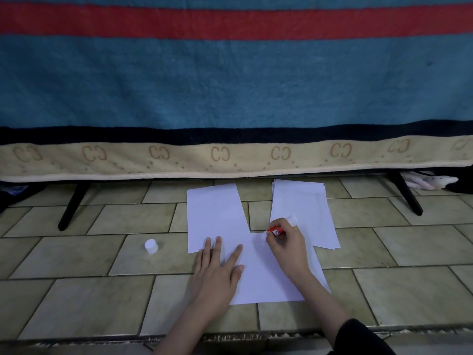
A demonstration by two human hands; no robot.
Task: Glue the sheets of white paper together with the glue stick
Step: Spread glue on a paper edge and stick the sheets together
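Hands working on tiled floor: left hand lying flat w/ fingers straight, pressing near sheet; right hand gripping glue stick, tip touching that sheet's far edge. 2nd sheet overlapping on left, paper stack right, white cap lying apart to left

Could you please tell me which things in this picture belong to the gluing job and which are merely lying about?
Part of the job:
glue stick in the right hand
sheet under the left hand
second sheet
paper stack
white cap

Just lying about:
striped blanket
white cloth under the furniture
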